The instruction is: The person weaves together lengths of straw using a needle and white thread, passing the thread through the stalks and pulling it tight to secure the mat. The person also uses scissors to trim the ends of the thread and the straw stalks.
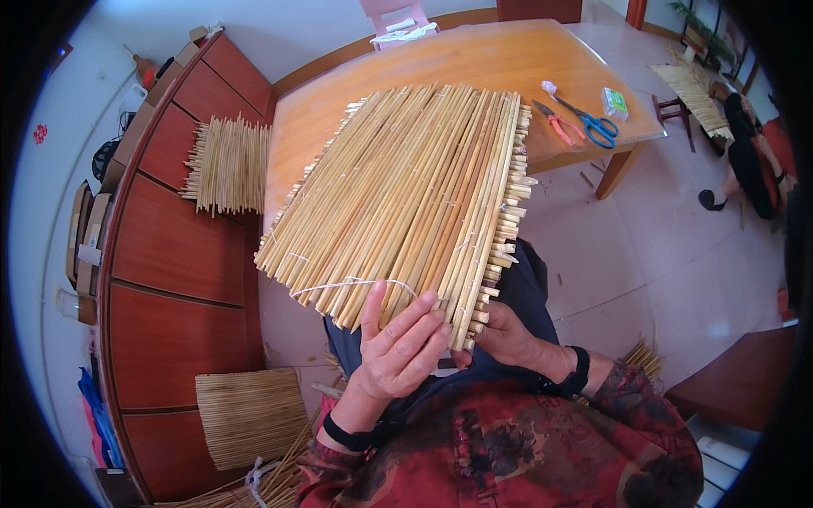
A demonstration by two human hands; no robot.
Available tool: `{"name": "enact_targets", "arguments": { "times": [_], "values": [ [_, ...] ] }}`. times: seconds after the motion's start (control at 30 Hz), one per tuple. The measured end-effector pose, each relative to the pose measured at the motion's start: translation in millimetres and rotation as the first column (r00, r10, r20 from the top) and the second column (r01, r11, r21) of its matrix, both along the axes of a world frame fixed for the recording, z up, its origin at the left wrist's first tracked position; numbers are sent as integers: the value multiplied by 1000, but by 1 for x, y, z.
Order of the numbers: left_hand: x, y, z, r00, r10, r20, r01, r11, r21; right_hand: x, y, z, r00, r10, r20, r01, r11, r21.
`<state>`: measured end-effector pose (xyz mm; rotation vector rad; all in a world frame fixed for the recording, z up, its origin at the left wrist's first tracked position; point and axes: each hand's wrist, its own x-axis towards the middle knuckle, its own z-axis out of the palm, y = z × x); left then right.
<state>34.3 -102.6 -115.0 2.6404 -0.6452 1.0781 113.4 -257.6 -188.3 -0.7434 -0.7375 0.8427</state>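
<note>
A thick mat of straw-coloured reed stalks (406, 186) leans up from my lap onto the table, its stalks tied side by side with thin white string (339, 283). My left hand (405, 349) is at the mat's near edge, one finger raised apart and the others bent together where the string runs to their tips; its thumb is hidden. At the near right corner my right hand (512, 340) grips the mat's cut-end edge, with part of its fingers behind the stalks.
On the wooden table (474, 59) lie red-handled pliers (559, 125), blue-handled scissors (597, 127) and a small clear box (615, 103). More reed mats (227, 165) stand by the red cabinet (182, 245) at left. Another person (749, 161) sits at far right.
</note>
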Motion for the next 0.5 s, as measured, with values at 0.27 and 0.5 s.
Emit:
{"name": "enact_targets", "arguments": {
  "times": [0.27, 0.5],
  "values": [
    [3, 0, 6, 998, -51, 46, 50, 998, 23, -2, 3, 2, 1000, 29, -10, -28, 996, 82],
    [3, 5, -2, 997, -82, -7, 82, 996, 30, -5, -6, 6, 975, 79, -208, -95, 993, -71]
  ]
}}
